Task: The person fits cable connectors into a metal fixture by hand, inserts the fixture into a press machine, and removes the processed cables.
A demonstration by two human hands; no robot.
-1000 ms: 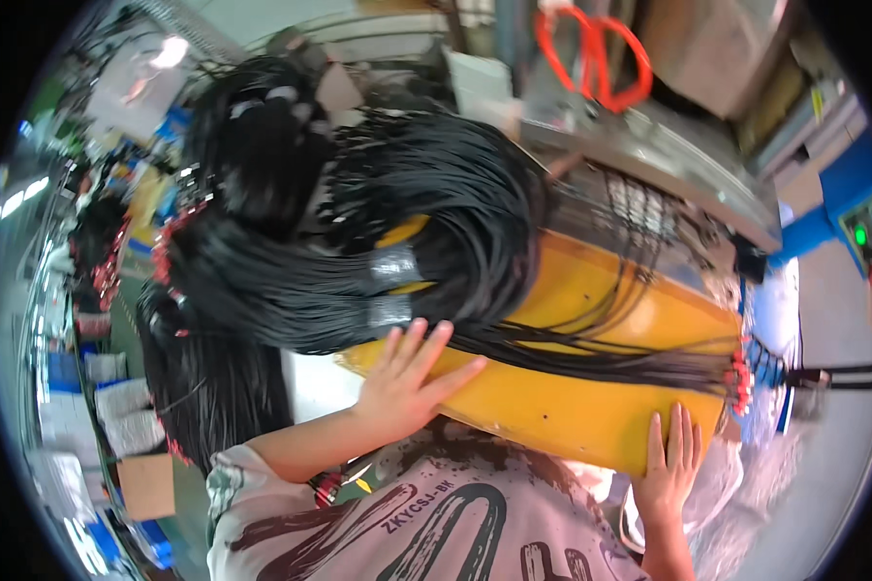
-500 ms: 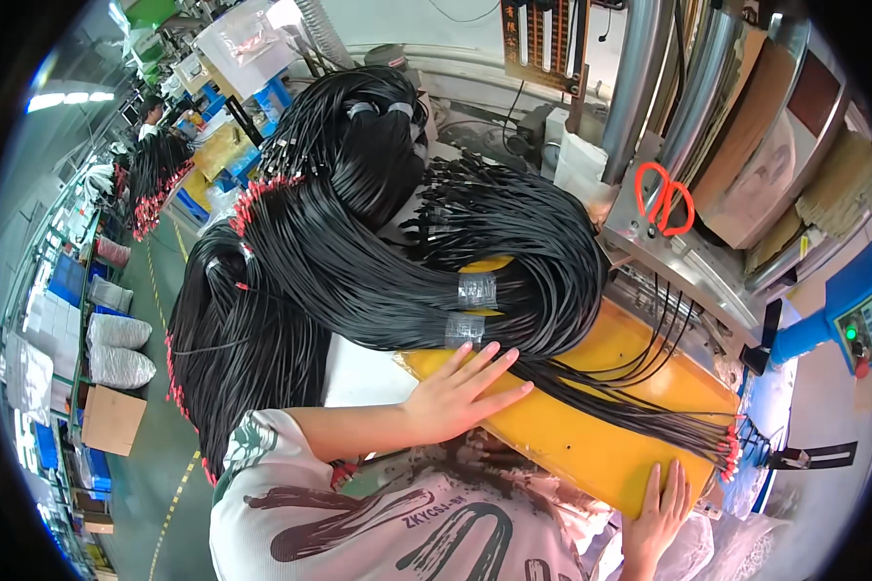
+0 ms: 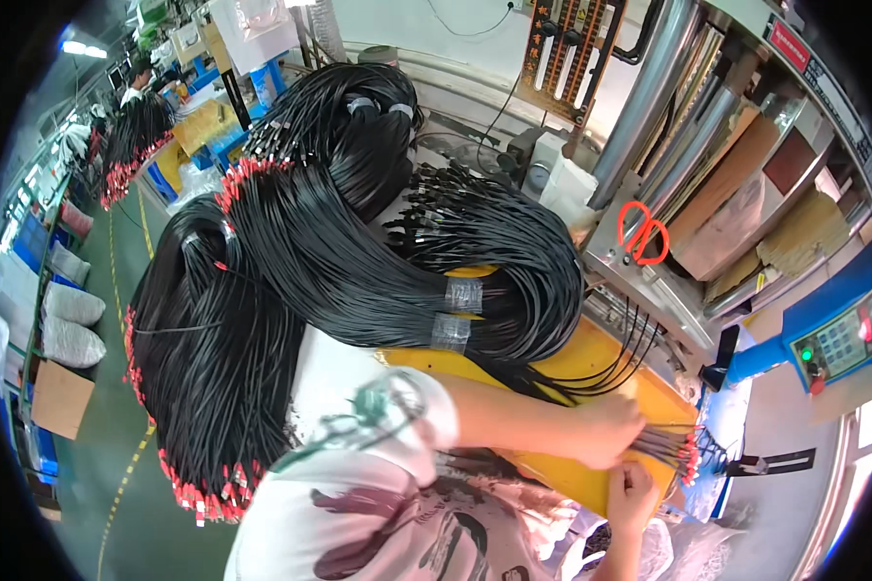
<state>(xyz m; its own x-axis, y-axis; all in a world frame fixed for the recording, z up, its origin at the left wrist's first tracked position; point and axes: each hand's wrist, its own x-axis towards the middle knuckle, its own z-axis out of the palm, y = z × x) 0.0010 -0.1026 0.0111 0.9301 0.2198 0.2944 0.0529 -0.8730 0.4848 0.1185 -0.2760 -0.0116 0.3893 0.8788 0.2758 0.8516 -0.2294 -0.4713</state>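
Across the yellow board [image 3: 543,474] runs a bunch of black cables [image 3: 661,443] with red tips at its right end. My left hand [image 3: 606,429] is closed over this bunch, a short way from the tips; its fingers are mostly hidden. Just below it, by the board's front edge, my right hand [image 3: 633,496] has its fingers curled together; whatever they hold, if anything, is hidden. Behind my left arm lies a thick looped bundle of black cables [image 3: 358,261], bound with clear tape [image 3: 451,331].
More black cables with red ends [image 3: 218,368] hang at the left. Orange-handled scissors [image 3: 642,235] sit on the metal machine plate at right. A blue control box [image 3: 833,339] stands at the far right. Shelving with wrapped packs [image 3: 73,339] lines the left, beyond the floor aisle.
My left hand has moved right, from the taped bundle to the cable bunch near its red tips. My right hand has gone from flat on the board to curled. The view has shifted slightly.
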